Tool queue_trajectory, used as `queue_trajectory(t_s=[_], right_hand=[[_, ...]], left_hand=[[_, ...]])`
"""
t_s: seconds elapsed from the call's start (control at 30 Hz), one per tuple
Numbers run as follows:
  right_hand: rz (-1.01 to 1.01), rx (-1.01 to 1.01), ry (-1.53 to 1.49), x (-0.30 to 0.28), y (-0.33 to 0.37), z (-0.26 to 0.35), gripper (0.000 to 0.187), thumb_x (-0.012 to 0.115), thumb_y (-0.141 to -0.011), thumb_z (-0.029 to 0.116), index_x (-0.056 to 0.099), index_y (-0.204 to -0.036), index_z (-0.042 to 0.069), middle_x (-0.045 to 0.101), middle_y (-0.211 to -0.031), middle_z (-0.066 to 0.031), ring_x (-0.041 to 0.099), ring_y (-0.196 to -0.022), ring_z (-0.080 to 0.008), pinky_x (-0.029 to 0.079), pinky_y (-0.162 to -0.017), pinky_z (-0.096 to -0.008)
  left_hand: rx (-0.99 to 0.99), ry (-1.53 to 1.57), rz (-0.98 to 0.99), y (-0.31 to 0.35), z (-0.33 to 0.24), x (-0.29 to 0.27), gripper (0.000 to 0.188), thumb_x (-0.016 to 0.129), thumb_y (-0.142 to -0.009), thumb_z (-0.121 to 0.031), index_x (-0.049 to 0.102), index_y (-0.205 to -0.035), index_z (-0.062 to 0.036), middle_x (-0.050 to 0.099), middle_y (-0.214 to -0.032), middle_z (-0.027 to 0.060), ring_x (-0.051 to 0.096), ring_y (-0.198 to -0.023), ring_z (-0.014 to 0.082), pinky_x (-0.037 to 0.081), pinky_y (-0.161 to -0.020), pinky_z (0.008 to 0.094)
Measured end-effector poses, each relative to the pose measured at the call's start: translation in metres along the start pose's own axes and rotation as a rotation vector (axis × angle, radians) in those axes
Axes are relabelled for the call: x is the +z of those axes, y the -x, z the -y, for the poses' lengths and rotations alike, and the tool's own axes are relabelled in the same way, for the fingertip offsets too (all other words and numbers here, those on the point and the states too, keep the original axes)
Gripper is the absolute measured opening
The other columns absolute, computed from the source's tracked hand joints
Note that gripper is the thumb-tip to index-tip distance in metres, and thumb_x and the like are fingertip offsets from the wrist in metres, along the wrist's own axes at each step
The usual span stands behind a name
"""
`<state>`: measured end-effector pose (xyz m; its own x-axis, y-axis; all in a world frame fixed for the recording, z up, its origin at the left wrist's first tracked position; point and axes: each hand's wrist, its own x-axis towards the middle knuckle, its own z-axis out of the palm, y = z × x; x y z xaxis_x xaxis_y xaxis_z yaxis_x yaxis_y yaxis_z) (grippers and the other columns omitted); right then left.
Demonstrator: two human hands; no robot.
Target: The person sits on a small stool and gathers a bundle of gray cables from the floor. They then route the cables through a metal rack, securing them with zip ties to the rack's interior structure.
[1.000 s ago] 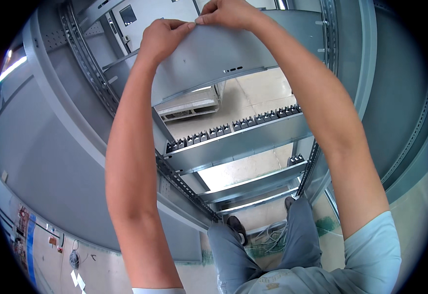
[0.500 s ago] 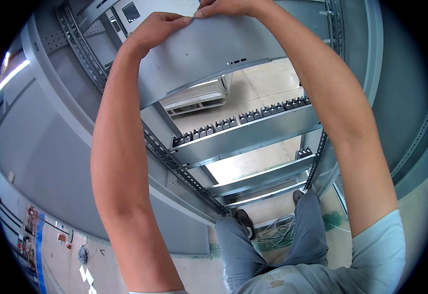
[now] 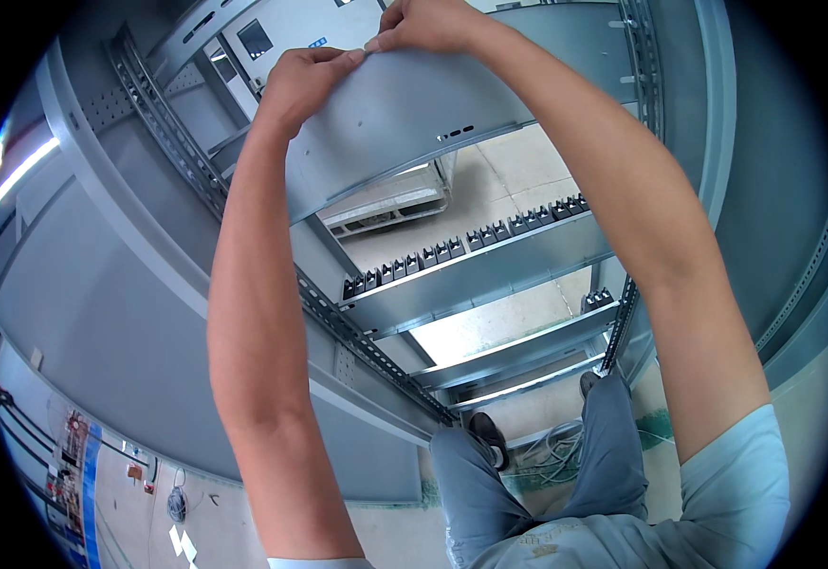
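Note:
A wide grey metal panel (image 3: 404, 119) spans the cabinet frame in front of me. At its upper edge my left hand (image 3: 310, 85) has thumb and finger pinched together. Close beside them, nearly touching, the thumb and fingers of my right hand (image 3: 423, 27) are also pinched. Whatever small thing lies between the fingertips is hidden or too small to name. Both forearms reach up over the panel, which has a few slots near its lower edge.
Below the panel, a metal crossbar (image 3: 490, 275) carries a row of black clip-like holders (image 3: 433, 254). Perforated uprights (image 3: 646, 66) flank the opening. A lower crossbar (image 3: 518, 349) sits near my feet, with coiled cables (image 3: 556, 450) on the floor. A large grey side panel (image 3: 101, 313) stands at left.
The view has shifted a little, so the frame and my left arm sit farther right in it. Both hands stay at the panel's upper edge, fingers still pinched.

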<state>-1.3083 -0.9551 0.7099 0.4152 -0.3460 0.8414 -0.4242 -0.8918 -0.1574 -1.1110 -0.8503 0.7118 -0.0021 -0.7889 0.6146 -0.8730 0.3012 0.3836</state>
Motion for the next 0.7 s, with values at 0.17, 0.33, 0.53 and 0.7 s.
queue_trajectory(t_s=[0.17, 0.33, 0.53, 0.7], right_hand=[[0.093, -0.031, -0.04, -0.012, -0.009, -0.013, 0.04, 0.081, -0.079, 0.042, 0.081, -0.098, 0.006, 0.078, -0.09, -0.0168, 0.075, -0.08, -0.029, 0.059, -0.078, -0.0389], [-0.053, 0.168, 0.037, -0.047, -0.002, -0.026, 0.046, 0.076, -0.084, 0.045, 0.08, -0.098, 0.001, 0.076, -0.084, -0.0192, 0.075, -0.074, -0.0317, 0.059, -0.075, -0.0411], [-0.004, 0.251, 0.377, -0.033, 0.0, -0.061, 0.056, 0.052, -0.095, 0.053, 0.079, -0.09, 0.004, 0.076, -0.097, -0.0195, 0.072, -0.098, -0.0387, 0.055, -0.089, -0.0499], [0.036, 0.224, 0.326, -0.032, 0.003, -0.055, 0.052, 0.053, -0.095, 0.049, 0.079, -0.092, 0.004, 0.075, -0.099, -0.0204, 0.072, -0.097, -0.0397, 0.055, -0.087, -0.0499]], left_hand=[[0.0, 0.012, -0.008, 0.003, 0.0, 0.004, 0.053, 0.072, -0.092, -0.046, 0.075, -0.123, -0.003, 0.076, -0.108, 0.0127, 0.066, -0.104, 0.0211, 0.046, -0.102, 0.0354], [0.02, -0.044, -0.016, 0.0, -0.001, 0.0, 0.061, 0.068, -0.093, -0.055, 0.075, -0.122, -0.002, 0.075, -0.11, 0.014, 0.066, -0.107, 0.0226, 0.045, -0.103, 0.038], [-0.086, -0.26, -0.069, -0.039, -0.016, 0.003, 0.077, 0.047, -0.095, -0.073, 0.078, -0.109, -0.0037, 0.075, -0.109, 0.0193, 0.068, -0.108, 0.0339, 0.049, -0.1, 0.0427], [-0.031, -0.53, -0.191, -0.046, -0.022, 0.034, 0.068, 0.04, -0.102, -0.063, 0.077, -0.112, -0.0079, 0.073, -0.114, 0.0236, 0.066, -0.112, 0.0422, 0.052, -0.098, 0.0473]])
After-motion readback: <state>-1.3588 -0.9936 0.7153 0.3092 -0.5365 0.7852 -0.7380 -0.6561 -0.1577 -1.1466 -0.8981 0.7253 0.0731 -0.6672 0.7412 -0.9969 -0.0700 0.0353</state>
